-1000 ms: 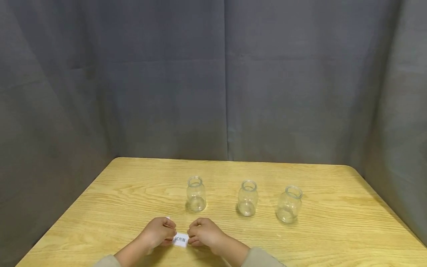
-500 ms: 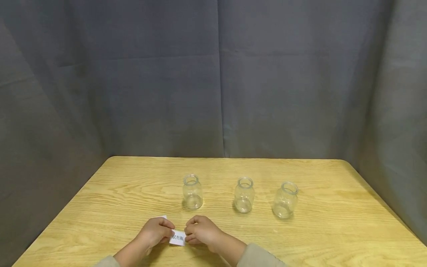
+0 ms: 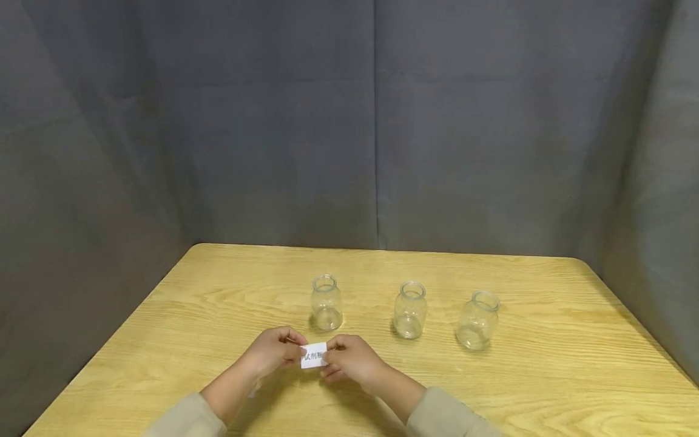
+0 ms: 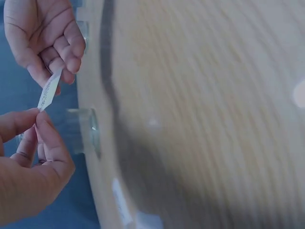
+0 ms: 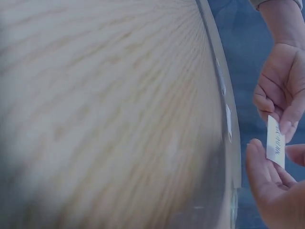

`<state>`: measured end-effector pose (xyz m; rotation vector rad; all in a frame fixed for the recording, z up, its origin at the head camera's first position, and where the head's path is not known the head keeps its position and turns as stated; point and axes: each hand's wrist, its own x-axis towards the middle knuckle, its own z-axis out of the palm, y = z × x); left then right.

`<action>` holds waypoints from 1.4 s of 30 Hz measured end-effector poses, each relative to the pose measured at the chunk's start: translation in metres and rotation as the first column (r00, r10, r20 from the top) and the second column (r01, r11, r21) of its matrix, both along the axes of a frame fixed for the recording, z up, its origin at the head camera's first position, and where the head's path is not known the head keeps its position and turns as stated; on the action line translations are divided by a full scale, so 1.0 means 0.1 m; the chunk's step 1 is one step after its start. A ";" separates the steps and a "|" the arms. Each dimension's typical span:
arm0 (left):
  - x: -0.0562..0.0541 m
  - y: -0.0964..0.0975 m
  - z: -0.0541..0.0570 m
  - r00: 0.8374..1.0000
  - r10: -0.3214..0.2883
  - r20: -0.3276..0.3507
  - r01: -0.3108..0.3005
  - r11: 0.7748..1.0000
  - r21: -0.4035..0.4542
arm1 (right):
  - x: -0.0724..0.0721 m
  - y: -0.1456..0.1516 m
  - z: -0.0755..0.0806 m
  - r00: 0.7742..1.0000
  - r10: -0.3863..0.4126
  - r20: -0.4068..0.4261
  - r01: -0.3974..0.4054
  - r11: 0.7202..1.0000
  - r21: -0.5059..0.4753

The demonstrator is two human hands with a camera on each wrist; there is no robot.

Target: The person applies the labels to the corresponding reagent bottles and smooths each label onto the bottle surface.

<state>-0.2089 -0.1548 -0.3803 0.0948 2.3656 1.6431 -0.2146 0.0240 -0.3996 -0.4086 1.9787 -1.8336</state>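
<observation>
Both hands hold a small white paper label [image 3: 314, 355] printed with dark Chinese characters, raised above the wooden table [image 3: 546, 388]. My left hand [image 3: 275, 351] pinches its left end between thumb and fingertips, as the left wrist view shows the label [image 4: 49, 90] at the tips. At the opposite end, my right hand [image 3: 354, 363] has its thumb over the printed face and its fingers behind. Just beyond the hands stands an open glass jar [image 3: 326, 306], upright and without a lid.
Two more lidless glass jars stand to the right, a middle jar [image 3: 409, 311] and a right jar [image 3: 477, 321]. White paper pieces [image 4: 121, 202] lie on the table near the left hand. Grey curtains [image 3: 273, 133] enclose the back and sides.
Both hands have lifted the label up from near the tabletop and moved it forward, towards the left jar. The jars stay put, while the head view has shifted slightly.
</observation>
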 end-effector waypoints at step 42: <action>-0.15 0.48 0.41 0.970 -0.233 -0.070 0.243 0.938 0.246 | -0.03 0.55 0.46 0.961 -0.055 -0.269 0.046 0.998 -0.040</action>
